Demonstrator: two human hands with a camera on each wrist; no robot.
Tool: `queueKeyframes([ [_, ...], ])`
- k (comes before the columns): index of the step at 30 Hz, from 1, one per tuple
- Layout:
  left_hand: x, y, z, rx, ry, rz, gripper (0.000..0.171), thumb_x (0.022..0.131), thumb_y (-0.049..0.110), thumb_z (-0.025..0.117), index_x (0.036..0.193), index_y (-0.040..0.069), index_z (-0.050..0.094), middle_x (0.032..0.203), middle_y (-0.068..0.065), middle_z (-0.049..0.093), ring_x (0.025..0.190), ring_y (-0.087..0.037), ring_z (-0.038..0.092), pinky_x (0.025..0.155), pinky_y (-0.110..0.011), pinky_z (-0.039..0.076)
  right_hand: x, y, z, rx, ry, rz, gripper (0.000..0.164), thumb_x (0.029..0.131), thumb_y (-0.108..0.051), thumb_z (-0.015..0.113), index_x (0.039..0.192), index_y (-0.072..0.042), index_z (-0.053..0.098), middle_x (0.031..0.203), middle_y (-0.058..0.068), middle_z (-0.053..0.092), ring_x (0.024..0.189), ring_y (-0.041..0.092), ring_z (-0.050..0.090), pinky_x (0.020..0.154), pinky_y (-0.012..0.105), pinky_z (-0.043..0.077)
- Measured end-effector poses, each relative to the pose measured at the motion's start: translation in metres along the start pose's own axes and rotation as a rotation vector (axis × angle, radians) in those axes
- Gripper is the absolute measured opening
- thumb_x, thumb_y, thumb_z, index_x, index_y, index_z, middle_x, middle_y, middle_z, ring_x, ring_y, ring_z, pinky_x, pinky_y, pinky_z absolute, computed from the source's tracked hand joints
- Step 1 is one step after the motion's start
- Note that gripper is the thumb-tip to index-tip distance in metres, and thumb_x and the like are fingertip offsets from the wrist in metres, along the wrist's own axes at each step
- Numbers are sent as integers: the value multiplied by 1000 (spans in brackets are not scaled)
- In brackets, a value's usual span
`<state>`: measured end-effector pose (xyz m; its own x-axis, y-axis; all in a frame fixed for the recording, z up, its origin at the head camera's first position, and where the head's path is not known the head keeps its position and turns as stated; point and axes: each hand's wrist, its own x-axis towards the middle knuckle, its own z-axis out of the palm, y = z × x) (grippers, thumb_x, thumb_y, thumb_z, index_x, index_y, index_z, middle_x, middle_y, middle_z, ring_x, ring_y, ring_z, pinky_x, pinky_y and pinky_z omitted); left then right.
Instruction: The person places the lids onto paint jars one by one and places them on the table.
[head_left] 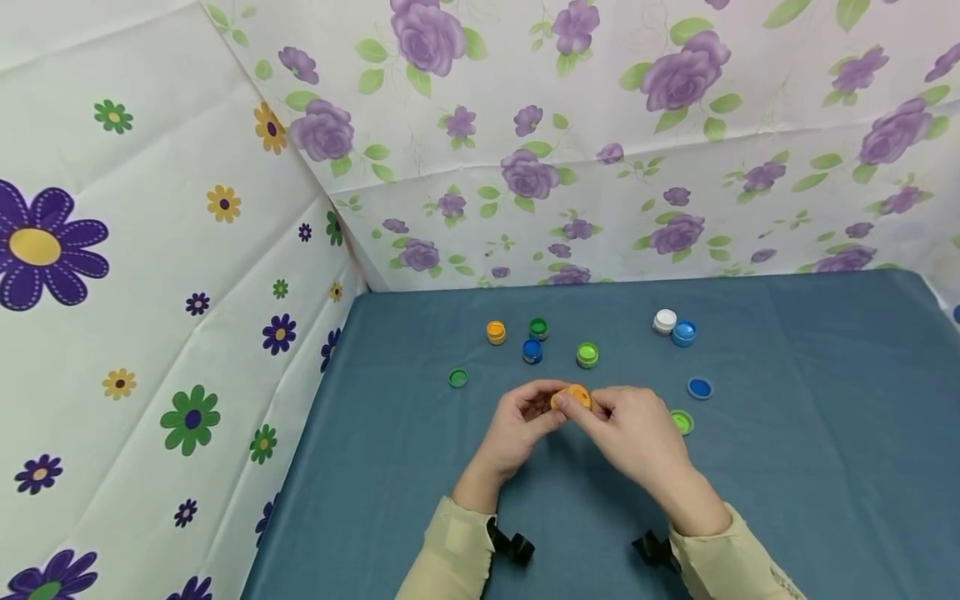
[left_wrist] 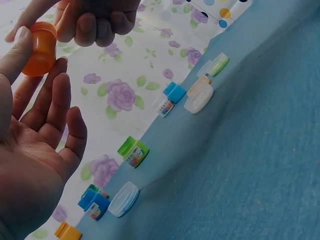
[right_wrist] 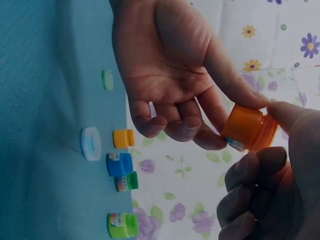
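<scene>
A small orange paint jar [head_left: 567, 399] is held up over the table between both hands. My left hand [head_left: 517, 429] grips the jar's body between thumb and fingers, its other fingers loosely bent in the left wrist view. My right hand [head_left: 637, 433] pinches the rim end, thumb on one side and fingers on the other. In the right wrist view the jar [right_wrist: 245, 126] lies tilted, with part of a label showing near its base. A light green lid [head_left: 682, 422] lies just beyond the right hand, partly covered by it in the head view.
Behind the hands stand a yellow-orange jar [head_left: 496, 332], a dark green jar [head_left: 538, 327], a dark blue jar [head_left: 532, 351] and a light green jar [head_left: 587, 355]. Farther right are a white jar [head_left: 664, 322] and a light blue jar [head_left: 683, 333]. A green lid [head_left: 457, 378] and a blue lid [head_left: 701, 388] lie flat.
</scene>
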<state>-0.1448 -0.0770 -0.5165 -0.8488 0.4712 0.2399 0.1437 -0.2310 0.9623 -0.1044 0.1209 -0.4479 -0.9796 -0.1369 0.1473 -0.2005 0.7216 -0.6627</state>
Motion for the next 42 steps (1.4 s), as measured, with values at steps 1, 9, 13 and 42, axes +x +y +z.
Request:
queueKeyframes([
  [1, 0, 0, -1, 0, 4, 0, 63, 102, 36, 76, 137, -14, 60, 118, 5, 71, 102, -11, 67, 88, -25, 56, 0, 0, 0, 12, -14, 2, 65, 105, -65, 57, 58, -21, 49, 52, -4, 37, 45, 17, 40, 45, 32, 32],
  [9, 0, 3, -11, 31, 91, -10, 76, 100, 51, 70, 138, -14, 60, 115, 5, 74, 97, -13, 67, 93, -49, 58, -3, 6, 5, 157, 71, -7, 47, 114, -49, 50, 80, -19, 62, 61, -3, 43, 50, 17, 41, 49, 32, 35],
  [13, 0, 4, -14, 41, 105, -7, 79, 102, 54, 64, 139, -16, 59, 110, 7, 74, 94, -13, 67, 92, -49, 58, -2, 11, 5, 192, 162, -99, 21, 112, -34, 61, 122, -18, 70, 90, -4, 62, 70, 12, 54, 60, 32, 47],
  [42, 1, -4, -4, -1, -9, -18, 89, 97, 61, 63, 128, -22, 61, 102, 8, 74, 88, -10, 66, 84, -34, 57, 3, 18, 9, -76, 94, -342, 29, 103, -28, 74, 125, -10, 65, 107, 1, 62, 90, 16, 51, 74, 36, 49],
])
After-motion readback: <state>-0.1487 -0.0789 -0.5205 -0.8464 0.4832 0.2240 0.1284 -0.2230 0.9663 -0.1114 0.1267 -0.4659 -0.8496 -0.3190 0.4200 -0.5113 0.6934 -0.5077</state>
